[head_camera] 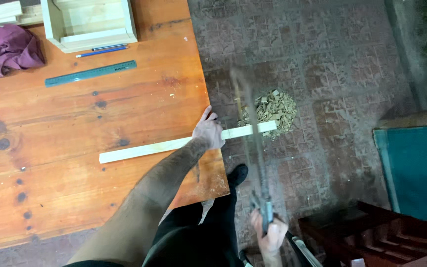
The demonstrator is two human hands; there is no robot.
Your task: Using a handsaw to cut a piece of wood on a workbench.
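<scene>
A long pale wooden strip (144, 150) lies across the orange-brown table (75, 118), its right end sticking out past the table edge. My left hand (208, 131) presses down on the strip at the table's right edge. My right hand (270, 232) grips the handle of a hand saw (253, 138). The saw's blurred blade crosses the overhanging part of the strip, just right of my left hand.
A heap of wood chips and offcuts (272, 108) lies on the tiled floor below the strip's end. On the table are a green ruler (91, 73), a blue pencil (102, 51), a pale wooden box (91, 22) and a purple cloth (6, 49). A teal surface (416, 168) and dark red wooden furniture (371, 237) stand at right.
</scene>
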